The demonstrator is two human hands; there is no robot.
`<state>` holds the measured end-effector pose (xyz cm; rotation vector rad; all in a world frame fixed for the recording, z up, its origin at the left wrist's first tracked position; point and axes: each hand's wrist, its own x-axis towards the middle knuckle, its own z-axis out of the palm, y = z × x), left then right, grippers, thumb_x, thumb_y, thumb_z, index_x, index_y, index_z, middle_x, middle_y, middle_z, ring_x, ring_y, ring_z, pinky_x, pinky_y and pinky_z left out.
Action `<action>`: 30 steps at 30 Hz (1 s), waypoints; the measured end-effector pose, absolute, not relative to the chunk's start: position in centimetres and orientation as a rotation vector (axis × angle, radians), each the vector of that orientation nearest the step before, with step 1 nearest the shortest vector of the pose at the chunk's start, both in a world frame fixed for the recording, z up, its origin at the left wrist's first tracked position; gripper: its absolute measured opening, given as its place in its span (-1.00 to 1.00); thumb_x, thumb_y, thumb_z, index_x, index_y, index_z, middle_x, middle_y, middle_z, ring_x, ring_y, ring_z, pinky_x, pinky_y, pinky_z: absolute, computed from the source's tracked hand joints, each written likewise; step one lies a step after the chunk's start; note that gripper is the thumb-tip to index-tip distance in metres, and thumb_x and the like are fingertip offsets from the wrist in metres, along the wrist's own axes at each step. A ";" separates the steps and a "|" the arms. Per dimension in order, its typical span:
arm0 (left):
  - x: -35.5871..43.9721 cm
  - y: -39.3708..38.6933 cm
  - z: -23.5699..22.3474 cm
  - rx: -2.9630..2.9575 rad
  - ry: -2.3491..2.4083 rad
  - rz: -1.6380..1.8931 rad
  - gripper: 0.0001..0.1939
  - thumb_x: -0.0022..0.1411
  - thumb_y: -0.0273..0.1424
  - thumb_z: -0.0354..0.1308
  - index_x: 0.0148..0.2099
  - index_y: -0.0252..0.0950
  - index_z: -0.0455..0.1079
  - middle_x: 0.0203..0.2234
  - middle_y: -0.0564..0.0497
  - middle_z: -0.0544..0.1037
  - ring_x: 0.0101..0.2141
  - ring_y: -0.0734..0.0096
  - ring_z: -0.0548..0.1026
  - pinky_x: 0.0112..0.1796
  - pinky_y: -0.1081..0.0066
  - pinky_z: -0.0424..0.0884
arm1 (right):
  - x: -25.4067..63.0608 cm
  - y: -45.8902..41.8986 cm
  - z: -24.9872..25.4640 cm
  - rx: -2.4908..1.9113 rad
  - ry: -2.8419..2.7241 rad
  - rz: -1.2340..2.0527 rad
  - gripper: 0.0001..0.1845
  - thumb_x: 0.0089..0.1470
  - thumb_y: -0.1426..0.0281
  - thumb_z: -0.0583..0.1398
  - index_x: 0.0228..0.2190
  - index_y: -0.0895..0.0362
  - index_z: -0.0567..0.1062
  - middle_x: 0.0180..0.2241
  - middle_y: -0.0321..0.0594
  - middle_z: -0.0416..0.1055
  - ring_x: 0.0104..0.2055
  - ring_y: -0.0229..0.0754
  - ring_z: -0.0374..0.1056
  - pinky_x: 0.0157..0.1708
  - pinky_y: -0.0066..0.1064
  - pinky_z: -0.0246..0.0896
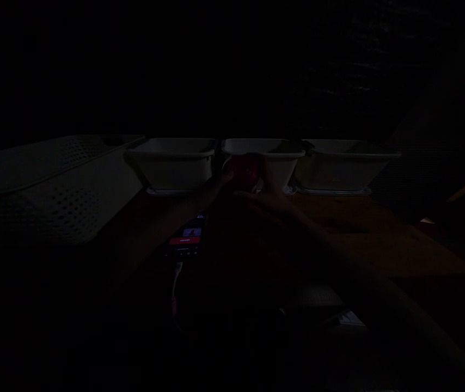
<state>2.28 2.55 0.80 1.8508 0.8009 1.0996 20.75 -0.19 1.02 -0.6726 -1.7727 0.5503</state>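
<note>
In very dim light, a dark red, rounded thing (244,173) with a slight shine is held up in front of the middle bin (285,166). Its exact kind does not show. My left hand (218,185) presses against its left side, the fingers mostly lost in shadow. From the right, my right hand (271,191) curves around it, thumb below and fingers along its side. Both forearms reach forward over the wooden table (338,218).
A pale left bin (179,169) and a right bin (338,171) flank the middle one. At far left stands a perforated basket (110,201). A lit phone (185,239) with a white cable (177,275) lies beneath my left forearm. The background is nearly black.
</note>
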 end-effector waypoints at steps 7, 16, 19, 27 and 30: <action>1.3 3.3 0.3 1.831 0.817 0.956 -0.34 0.30 0.17 -0.11 0.23 -0.12 0.31 -0.01 -0.07 0.54 0.10 0.01 0.44 0.04 0.04 0.41 | 21.1 0.9 -0.1 -0.712 -1.774 0.514 0.00 -0.22 0.11 0.45 0.21 0.10 0.24 0.23 0.01 0.26 0.33 0.11 0.12 0.35 -0.01 -0.01; 0.5 2.2 0.3 2.080 1.017 1.096 -0.37 0.27 0.13 0.00 0.15 -0.23 0.33 0.07 -0.13 0.47 0.15 0.02 0.37 0.15 0.10 0.27 | 20.6 0.9 -0.2 -0.767 -1.673 0.609 -0.10 -0.09 0.04 0.36 0.20 0.13 0.25 0.16 -0.02 0.35 0.27 0.07 0.21 0.31 -0.04 0.06; 1.0 1.7 0.9 2.167 0.834 1.136 -0.32 0.27 0.04 0.07 0.28 -0.25 0.13 0.17 -0.14 0.38 0.21 0.11 0.31 0.18 0.17 0.25 | 20.7 0.9 -0.5 -0.791 -1.705 0.595 -0.08 -0.12 0.09 0.39 0.19 0.16 0.25 0.15 0.02 0.35 0.29 0.11 0.17 0.31 -0.02 0.04; 1.0 2.1 0.0 2.238 0.964 1.065 -0.37 0.22 0.05 0.11 0.14 -0.28 0.18 0.00 -0.12 0.48 0.01 0.13 0.46 -0.02 0.22 0.39 | 21.1 1.0 -1.4 -0.833 -1.819 0.791 -0.13 -0.12 0.11 0.39 0.16 0.16 0.27 0.03 -0.02 0.42 0.03 0.04 0.39 0.07 -0.06 0.33; 1.1 2.1 -0.2 2.248 0.963 1.047 -0.38 0.24 0.06 0.08 0.14 -0.28 0.18 0.00 -0.15 0.49 0.00 0.13 0.47 -0.03 0.23 0.39 | 21.3 1.5 -1.6 -0.846 -1.852 0.787 -0.12 -0.12 0.11 0.39 0.16 0.15 0.25 0.03 -0.04 0.43 0.03 0.01 0.39 0.07 -0.08 0.32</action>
